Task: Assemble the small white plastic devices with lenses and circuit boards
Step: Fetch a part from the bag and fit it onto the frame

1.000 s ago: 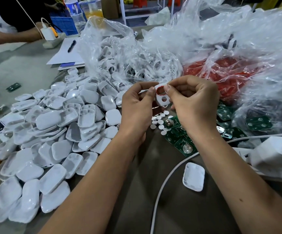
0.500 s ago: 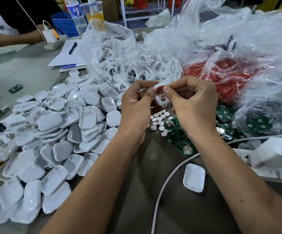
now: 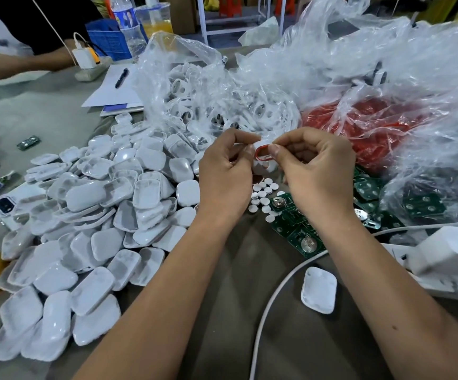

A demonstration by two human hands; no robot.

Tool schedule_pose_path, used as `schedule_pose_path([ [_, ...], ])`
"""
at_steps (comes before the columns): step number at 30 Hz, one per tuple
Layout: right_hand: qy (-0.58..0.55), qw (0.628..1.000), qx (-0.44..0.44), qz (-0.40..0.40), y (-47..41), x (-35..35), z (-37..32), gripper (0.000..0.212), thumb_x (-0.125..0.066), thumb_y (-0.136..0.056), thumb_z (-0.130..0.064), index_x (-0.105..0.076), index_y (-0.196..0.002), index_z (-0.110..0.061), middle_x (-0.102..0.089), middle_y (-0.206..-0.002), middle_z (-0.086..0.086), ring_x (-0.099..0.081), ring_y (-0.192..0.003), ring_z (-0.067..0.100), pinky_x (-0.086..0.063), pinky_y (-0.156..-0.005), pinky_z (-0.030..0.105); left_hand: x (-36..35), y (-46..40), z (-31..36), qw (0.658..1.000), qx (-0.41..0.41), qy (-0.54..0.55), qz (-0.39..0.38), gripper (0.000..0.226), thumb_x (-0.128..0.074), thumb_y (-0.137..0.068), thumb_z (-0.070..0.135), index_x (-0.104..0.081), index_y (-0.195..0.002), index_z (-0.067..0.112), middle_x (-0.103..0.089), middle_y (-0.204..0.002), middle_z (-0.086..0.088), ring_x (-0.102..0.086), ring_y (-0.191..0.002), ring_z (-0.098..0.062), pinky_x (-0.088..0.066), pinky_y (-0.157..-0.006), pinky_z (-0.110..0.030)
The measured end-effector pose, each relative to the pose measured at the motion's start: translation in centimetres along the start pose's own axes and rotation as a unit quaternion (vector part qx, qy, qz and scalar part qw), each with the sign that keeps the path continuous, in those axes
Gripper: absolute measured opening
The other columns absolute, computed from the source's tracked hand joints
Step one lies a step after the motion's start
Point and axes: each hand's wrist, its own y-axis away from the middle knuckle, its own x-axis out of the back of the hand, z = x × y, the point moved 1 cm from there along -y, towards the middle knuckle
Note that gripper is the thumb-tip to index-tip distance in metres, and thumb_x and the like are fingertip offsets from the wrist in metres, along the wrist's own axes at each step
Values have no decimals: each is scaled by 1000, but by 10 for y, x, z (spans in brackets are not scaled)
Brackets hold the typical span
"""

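I see both hands up: left hand [image 3: 226, 174] grips white shell [image 3: 264, 166], right hand [image 3: 317, 171] pinches red ring [image 3: 262, 154] on it, above circuit boards [image 3: 295, 223].

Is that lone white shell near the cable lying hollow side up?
Yes: the lone white shell shows its raised rim and hollow inside.

We view the scene through a single head-worn, wide-angle camera that looks forward and down onto the surface [image 3: 249, 283]. Both forearms enter from the bottom edge, and the left hand [image 3: 223, 174] and right hand [image 3: 319, 171] meet close to the lens, just above the centre of the frame. Beyond the hands lie clear plastic bags [image 3: 332, 78]; left of the hands spreads a heap of white shells [image 3: 85, 215]. Straight lines bow toward the borders.
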Motion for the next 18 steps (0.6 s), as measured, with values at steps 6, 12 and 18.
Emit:
schedule_pose_path([
  [6, -7, 1000, -9, 14, 0, 0, 0, 9, -85, -85, -14, -78, -81, -20, -74, -68, -6, -71, -59, 11, -63, -58, 37, 0, 2, 1, 1000, 4, 20, -2, 16, -55, -98, 3, -69, -100, 10, -76, -84, -13, -74, -80, -37, -61, -78, -58],
  [12, -14, 1000, -14, 14, 1, 1, 1, 9, -85, -85, -14, -78, -81, -18, -75, -70, -5, -74, -64, 15, -63, -59, 43, 1, 3, 2, 999, 2, 33, -31, 11, -66, -91, 5, -68, -101, 8, -77, -88, -11, -75, -80, -27, -62, -81, -51],
  [18, -67, 997, -27, -2, 2, 0, 0, 12, -83, -85, -10, -76, -79, -16, -77, -69, -5, -72, -55, 10, -56, -49, 25, 3, 4, 3, 999, -29, 7, -42, 28, -80, -79, -4, -66, -102, 4, -78, -91, -9, -76, -87, -27, -61, -81, -53],
])
